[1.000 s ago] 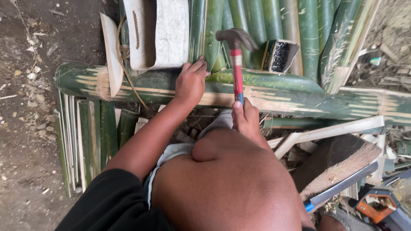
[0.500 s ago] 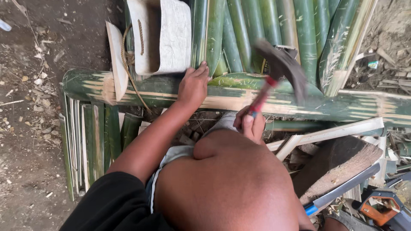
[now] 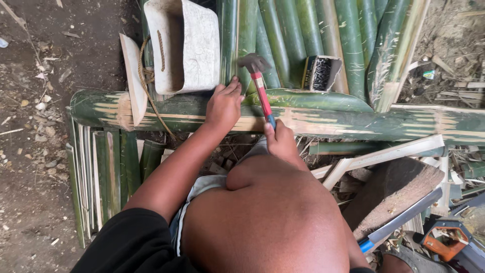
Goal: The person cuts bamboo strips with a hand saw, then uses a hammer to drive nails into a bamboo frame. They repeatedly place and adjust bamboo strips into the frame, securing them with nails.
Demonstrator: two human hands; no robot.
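My right hand (image 3: 281, 142) grips the red handle of a hammer (image 3: 258, 83), whose metal head rests low over the green bamboo slats (image 3: 298, 35). My left hand (image 3: 224, 107) presses on a thick green bamboo pole (image 3: 323, 117) that lies crosswise, its fingertips at the pole's upper edge just left of the hammer head. Whether the fingers pinch a nail I cannot tell. My bent knee fills the lower middle of the head view.
A white cut plastic container (image 3: 184, 43) with a rope loop sits on the slats at upper left. A small box of nails (image 3: 321, 73) lies right of the hammer. A wooden block (image 3: 394, 194), a long blade (image 3: 399, 220) and an orange-handled saw (image 3: 444, 241) lie at lower right. Dirt floor on the left.
The hammer swung up and to the right half a second ago and has come back down to the bamboo beside my left fingertips. My left hand stayed on the pole.
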